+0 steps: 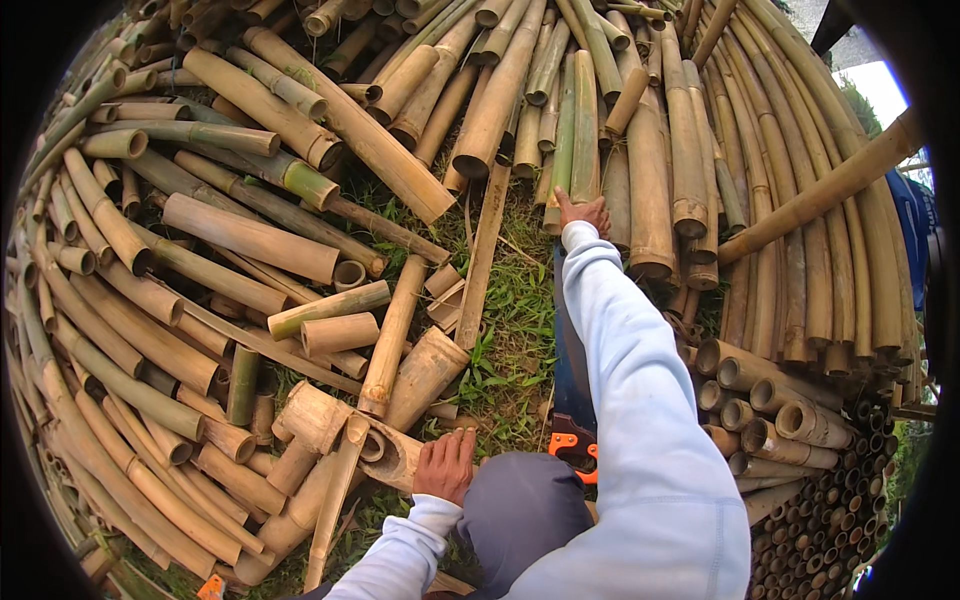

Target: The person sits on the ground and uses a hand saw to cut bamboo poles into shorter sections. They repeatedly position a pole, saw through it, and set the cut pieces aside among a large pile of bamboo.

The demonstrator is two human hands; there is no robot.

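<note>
My right hand (583, 213) reaches far forward, its fingers closed around the near end of a slender greenish bamboo pole (566, 140) in the pile. Close to my bent knee, my left hand (446, 466) lies with fingers stretched out against the cut end of a bamboo piece (396, 456). Its palm side is hidden. A hand saw lies lengthwise on the ground, partly under my right forearm. Its dark blue blade (570, 365) points away from me, and its orange and black handle (573, 447) sits beside my knee.
Cut bamboo pieces (250, 235) are heaped on the left. Long poles (810, 200) are stacked on the right, with a slanting pole (820, 185) across them. Short tubes (815, 535) stand end-on at lower right. A strip of grass (510, 350) runs between the piles.
</note>
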